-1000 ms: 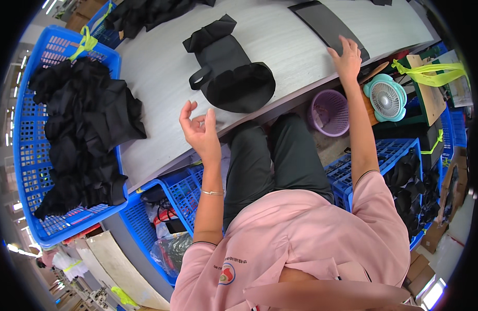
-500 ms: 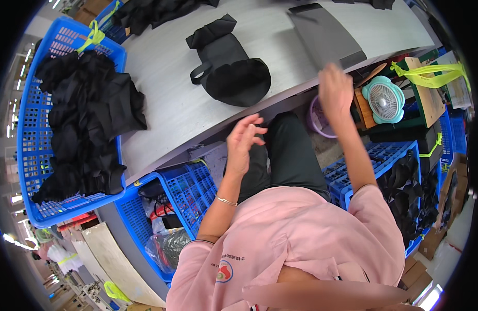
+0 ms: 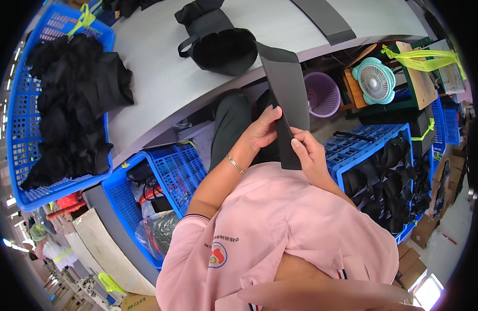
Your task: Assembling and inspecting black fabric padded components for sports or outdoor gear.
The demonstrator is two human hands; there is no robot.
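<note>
Thin dark-grey rectangular sheet (image 3: 288, 78) is pinched along one edge by the left hand (image 3: 265, 128) and right hand (image 3: 309, 151), both curled nearly closed, angled inward.

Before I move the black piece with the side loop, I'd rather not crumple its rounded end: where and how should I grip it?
Probably by the loop, hooked through its opening and coming from the left: it juts out on that side of the black piece. The right looks tighter, with the held dark panel close beside it in this view.
</note>
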